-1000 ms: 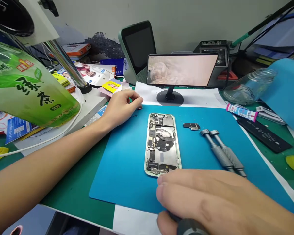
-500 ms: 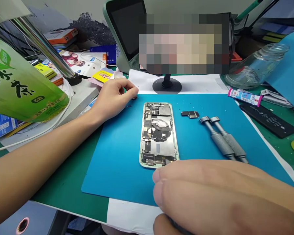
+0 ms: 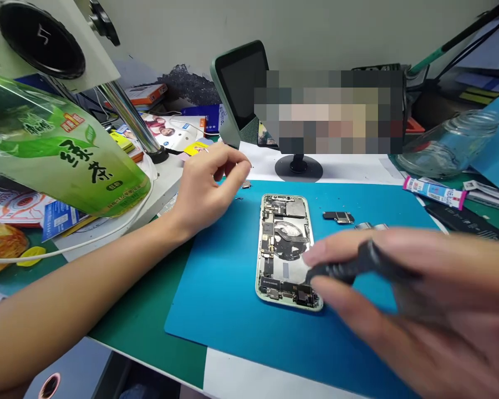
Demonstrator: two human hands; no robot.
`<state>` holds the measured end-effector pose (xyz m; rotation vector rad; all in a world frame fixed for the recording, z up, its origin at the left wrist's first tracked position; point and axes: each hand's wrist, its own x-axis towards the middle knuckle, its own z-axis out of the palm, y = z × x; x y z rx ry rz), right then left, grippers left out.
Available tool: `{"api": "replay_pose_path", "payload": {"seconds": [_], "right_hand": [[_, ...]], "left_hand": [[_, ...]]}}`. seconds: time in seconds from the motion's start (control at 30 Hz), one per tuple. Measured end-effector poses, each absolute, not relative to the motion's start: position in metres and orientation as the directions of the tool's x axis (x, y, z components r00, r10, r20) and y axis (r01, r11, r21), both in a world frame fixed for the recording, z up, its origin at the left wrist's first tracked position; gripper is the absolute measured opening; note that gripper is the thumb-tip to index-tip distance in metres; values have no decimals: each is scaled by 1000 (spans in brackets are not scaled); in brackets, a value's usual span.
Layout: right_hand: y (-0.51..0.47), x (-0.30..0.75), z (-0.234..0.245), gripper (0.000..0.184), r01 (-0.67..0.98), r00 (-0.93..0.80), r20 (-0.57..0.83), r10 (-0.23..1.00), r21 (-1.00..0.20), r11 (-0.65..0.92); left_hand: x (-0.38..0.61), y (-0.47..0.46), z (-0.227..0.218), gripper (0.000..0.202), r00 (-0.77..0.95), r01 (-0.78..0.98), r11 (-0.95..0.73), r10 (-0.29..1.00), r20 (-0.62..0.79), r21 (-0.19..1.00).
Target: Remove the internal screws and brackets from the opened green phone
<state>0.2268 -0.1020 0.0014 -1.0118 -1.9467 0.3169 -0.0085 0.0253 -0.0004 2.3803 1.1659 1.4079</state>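
Note:
An opened phone (image 3: pixel 286 249) with its circuit boards exposed lies on a blue mat (image 3: pixel 228 277). My right hand (image 3: pixel 407 305) is closed around a dark screwdriver (image 3: pixel 349 267), whose tip points at the phone's lower right part. My left hand (image 3: pixel 205 185) hovers over the mat's upper left corner, fingers loosely curled in a pinch near a tiny part (image 3: pixel 245 184); what it holds, if anything, is too small to make out. A small black component (image 3: pixel 339 217) lies on the mat right of the phone.
A green tea bottle (image 3: pixel 62 155) and a microscope stand (image 3: pixel 128 119) are at the left. A phone on a stand (image 3: pixel 298 166), a green device (image 3: pixel 237 91) and a glass jar (image 3: pixel 449 144) stand behind the mat. Metal screwdriver tops (image 3: pixel 370 226) show behind my right hand.
My right hand has risen from the near edge and brought the dark screwdriver over the phone's lower right. My left hand has lifted slightly off the mat's corner.

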Motion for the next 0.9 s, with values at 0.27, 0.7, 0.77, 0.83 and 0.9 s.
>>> {"api": "replay_pose_path", "payload": {"seconds": [0.27,0.7,0.77,0.83,0.9], "right_hand": [[-75,223,7,37,417,34,608,793,-730,542],[-74,224,5,33,283,110,427,897,-879,384],[-79,224,9,35,386,127,503,855,-819,424],[-79,227,16,41,570,121,603,789,-693,442],[-74,238,25,49,785,53,650,758,-496,370]], "left_hand": [[3,-9,0,17,423,459,-795,588,690,396],[-26,-50,-2,15,650,327,-902,430,627,281],[-31,-56,-3,15,666,296,-922,388,637,252],[-33,-61,-3,19,656,261,-941,338,675,217],[-33,-66,-1,26,755,234,-954,300,583,188]]}}
